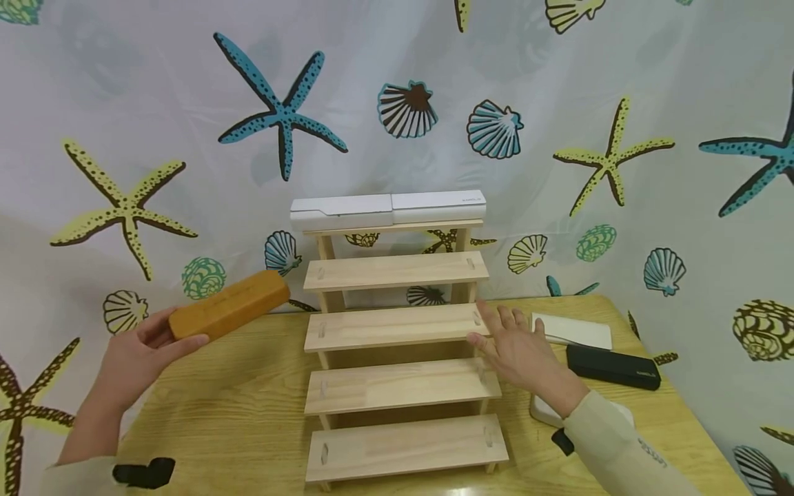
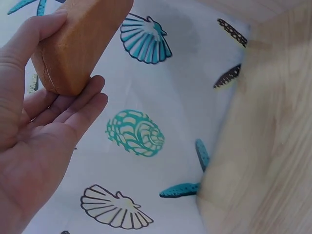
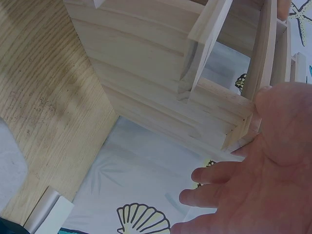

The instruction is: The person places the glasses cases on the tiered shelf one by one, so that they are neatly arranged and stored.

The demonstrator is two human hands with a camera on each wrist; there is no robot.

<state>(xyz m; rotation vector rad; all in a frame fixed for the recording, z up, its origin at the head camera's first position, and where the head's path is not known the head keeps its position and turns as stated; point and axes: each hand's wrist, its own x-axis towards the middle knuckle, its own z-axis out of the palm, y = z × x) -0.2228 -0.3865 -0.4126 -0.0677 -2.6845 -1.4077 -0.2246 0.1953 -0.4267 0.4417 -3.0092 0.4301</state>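
Observation:
My left hand (image 1: 138,357) holds an orange-brown oblong case (image 1: 229,303) by its near end, raised left of a stepped wooden shelf rack (image 1: 397,327). In the left wrist view the thumb lies on one face of the case and the fingers pass under it. My right hand (image 1: 520,348) rests at the right end of the rack's middle shelf. In the right wrist view its thumb touches the wooden edge, while the other fingers stretch out past the side. Two white oblong cases (image 1: 344,211) lie end to end on the top shelf.
Right of the rack, a white case (image 1: 573,332), a black case (image 1: 613,366) and a white object (image 1: 546,412) partly under the right arm lie on the wooden table (image 1: 236,413). A curtain (image 1: 384,41) printed with shells and starfish hangs behind.

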